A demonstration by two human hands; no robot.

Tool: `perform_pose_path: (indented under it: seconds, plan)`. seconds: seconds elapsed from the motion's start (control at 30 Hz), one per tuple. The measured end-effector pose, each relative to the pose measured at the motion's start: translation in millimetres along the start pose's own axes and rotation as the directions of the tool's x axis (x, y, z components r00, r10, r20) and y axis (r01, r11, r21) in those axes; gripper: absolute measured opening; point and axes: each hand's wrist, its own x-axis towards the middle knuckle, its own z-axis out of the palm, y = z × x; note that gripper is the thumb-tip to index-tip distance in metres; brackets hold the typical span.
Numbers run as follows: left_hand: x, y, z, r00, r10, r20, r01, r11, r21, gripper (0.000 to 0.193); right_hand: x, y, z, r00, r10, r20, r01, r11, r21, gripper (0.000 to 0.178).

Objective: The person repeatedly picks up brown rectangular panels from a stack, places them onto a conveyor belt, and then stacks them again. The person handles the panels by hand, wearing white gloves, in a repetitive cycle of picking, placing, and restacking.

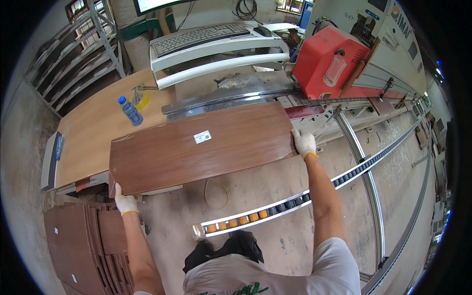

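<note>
A long brown wood-grain panel point(236, 135) with a white label point(202, 136) lies across in front of me, its left part over the light wooden table and its right end by the machine's metal rail. My left hand point(125, 202), in a white work glove, is closed on the panel's near left corner; the fingers partly go out of sight beneath it. At the right end my right hand point(304, 142), gloved the same way, grips the short edge. The panel tilts slightly, its right end farther away than its left.
A red-hooded machine point(327, 61) stands at the back right, with a keyboard point(200, 38) on a white shelf beside it. On the table point(83, 132) are a water bottle point(130, 111) and a yellow tape roll point(141, 100). Brown panels point(73, 236) are stacked lower left. A roller rail point(275, 210) crosses before me.
</note>
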Motion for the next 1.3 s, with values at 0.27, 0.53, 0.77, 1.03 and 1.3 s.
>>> perform_pose_path:
  seconds: [0.27, 0.53, 0.77, 1.03, 1.3]
  plan:
    - [-44.3, -93.2, 85.3, 0.987, -0.063, 0.145, 0.038, 0.985, 0.168, 0.049, -150.4, -144.1, 97.0, 0.923, 0.326, 0.204, -0.346, 0.475, 0.809, 0.081]
    - [-24.3, -38.8, 97.9, 0.976, -0.120, 0.182, 0.083, 0.977, 0.199, 0.063, -144.3, -235.0, 139.3, 0.699, 0.712, 0.075, -0.396, 0.297, 0.869, 0.062]
    - [-33.6, -80.4, 143.5, 0.969, -0.248, 0.015, 0.167, 0.693, 0.702, 0.051, -92.8, -167.8, 123.4, 0.685, 0.725, 0.077, -0.423, 0.309, 0.852, 0.065]
    - [-98.5, -200.1, 231.9, 0.998, -0.029, 0.061, -0.011, 0.820, 0.572, 0.052, -12.8, -72.3, 94.9, 0.755, 0.653, -0.053, -0.237, 0.347, 0.907, 0.057]
    - [-136.8, -249.6, 294.1, 0.965, -0.185, 0.184, -0.015, 0.665, 0.747, 0.066, 52.6, -18.0, 62.9, 0.709, 0.694, -0.128, -0.103, 0.280, 0.954, 0.050]
